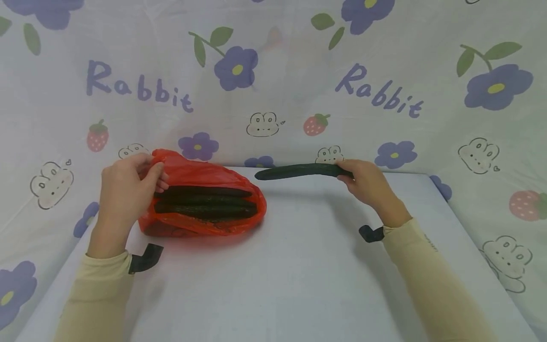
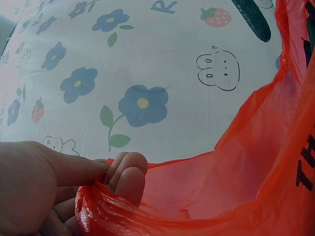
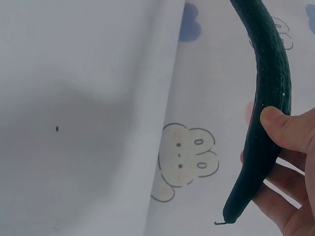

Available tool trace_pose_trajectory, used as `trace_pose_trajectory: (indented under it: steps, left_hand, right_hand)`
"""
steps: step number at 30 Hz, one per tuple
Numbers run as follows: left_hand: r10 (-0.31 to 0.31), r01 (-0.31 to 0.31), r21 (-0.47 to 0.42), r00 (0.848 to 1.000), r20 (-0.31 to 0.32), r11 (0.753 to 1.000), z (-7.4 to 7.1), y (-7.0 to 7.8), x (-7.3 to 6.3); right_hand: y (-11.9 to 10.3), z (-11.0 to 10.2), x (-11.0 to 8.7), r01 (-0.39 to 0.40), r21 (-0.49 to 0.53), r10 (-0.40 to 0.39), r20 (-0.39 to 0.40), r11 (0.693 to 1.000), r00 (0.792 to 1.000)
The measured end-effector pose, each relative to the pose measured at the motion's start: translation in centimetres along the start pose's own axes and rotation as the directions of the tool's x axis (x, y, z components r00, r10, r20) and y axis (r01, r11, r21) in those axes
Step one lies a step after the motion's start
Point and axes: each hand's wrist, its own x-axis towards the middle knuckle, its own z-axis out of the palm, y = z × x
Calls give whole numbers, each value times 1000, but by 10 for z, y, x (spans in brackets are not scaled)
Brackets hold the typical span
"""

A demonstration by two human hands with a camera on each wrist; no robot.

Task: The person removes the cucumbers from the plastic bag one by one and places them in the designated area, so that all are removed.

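Observation:
A red plastic bag (image 1: 201, 171) lies on the left of the table, its mouth toward me. Inside it rest several dark green cucumbers (image 1: 209, 202), side by side. My left hand (image 1: 128, 190) pinches the bag's edge between thumb and fingers, as the left wrist view shows with the gathered red plastic (image 2: 103, 206). To the right of the bag, my right hand (image 1: 367, 183) grips one cucumber (image 1: 295, 171) near its end and holds it above the table, roughly level. In the right wrist view this cucumber (image 3: 270, 73) is slightly curved, with a short stem at one tip.
The white table (image 1: 290, 275) reaches back to a hanging cloth (image 1: 282, 61) printed with flowers, rabbits and strawberries. A black mount (image 1: 147, 258) sits at the left sleeve cuff, and another black mount (image 1: 371, 233) at the right.

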Motion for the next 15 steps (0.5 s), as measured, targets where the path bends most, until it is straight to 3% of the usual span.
trace_pose_trajectory:
  steps: [15]
  left_hand:
    - [8,-8,-7,1000,-14,1000,0,-1,0]
  right_hand:
    - [16,5,-3,-33,-12,34,41,999,999]
